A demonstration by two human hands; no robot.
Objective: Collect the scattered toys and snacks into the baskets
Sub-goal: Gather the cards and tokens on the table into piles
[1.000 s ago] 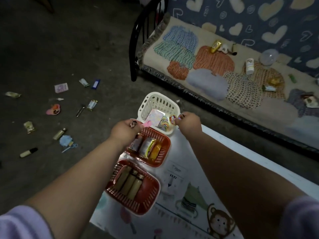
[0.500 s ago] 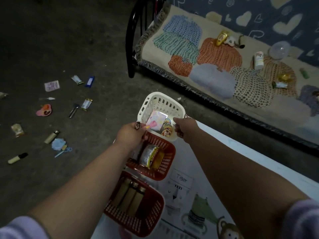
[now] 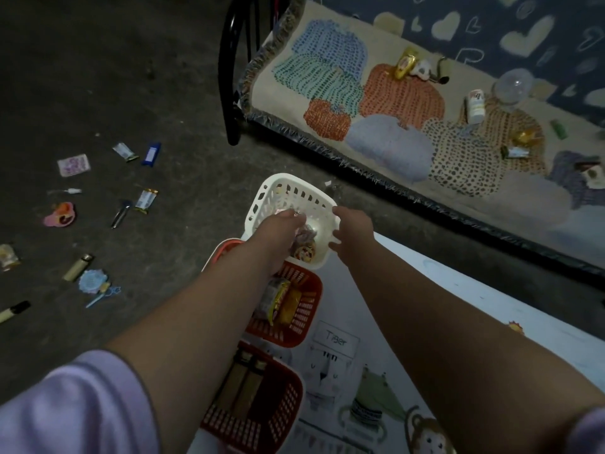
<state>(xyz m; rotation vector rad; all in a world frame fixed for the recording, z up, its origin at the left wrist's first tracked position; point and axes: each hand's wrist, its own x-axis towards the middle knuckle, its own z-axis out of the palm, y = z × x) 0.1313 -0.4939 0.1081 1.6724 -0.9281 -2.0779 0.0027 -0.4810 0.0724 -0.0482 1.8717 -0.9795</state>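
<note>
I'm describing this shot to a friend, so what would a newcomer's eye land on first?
Both arms meet at the white basket in the middle: the left hand reaches inside it, the right hand holds its right rim. Just below, the middle red basket and the near red basket line up on a picture mat. On the dark floor at left lie scattered toys and snacks.

a: what is worn?
b: short pale lilac sleeves. the left sleeve fills the lower left of the frame, with a darker grey edge at its hem. the right sleeve shows only a corner, lower right.
a: anything further down?
b: forearms bare to the left hand and right hand.
</note>
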